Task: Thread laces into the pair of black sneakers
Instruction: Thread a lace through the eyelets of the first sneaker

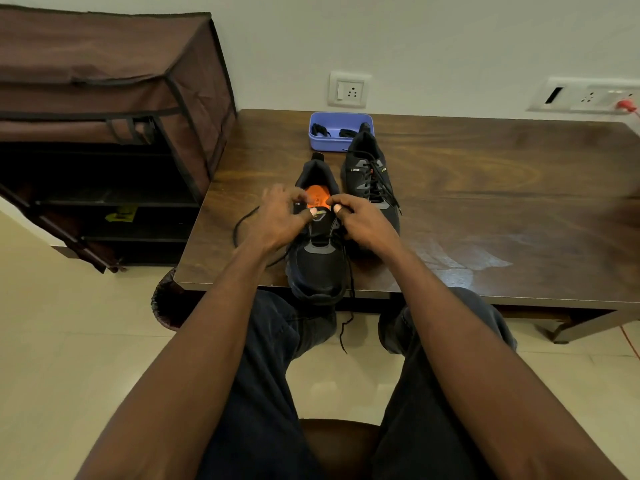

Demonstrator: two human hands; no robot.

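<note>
Roughly half of the job looked done: the far sneaker (372,181) already carried a lace through its eyelets, while the near sneaker (318,247), at the near edge of the counter (485,209), was laced only partway by my reading. Its long axis ran near to far, toe toward the person, heel toward the wall. Both hands met at its upper eyelets; the left hand (280,216) and the right hand (360,220) each appeared pinched on the black lace (242,223). 2 spare laces lay in the blue tray (337,143) behind.

Head-worn wide view, forward and down, close over table (485,202)
</note>
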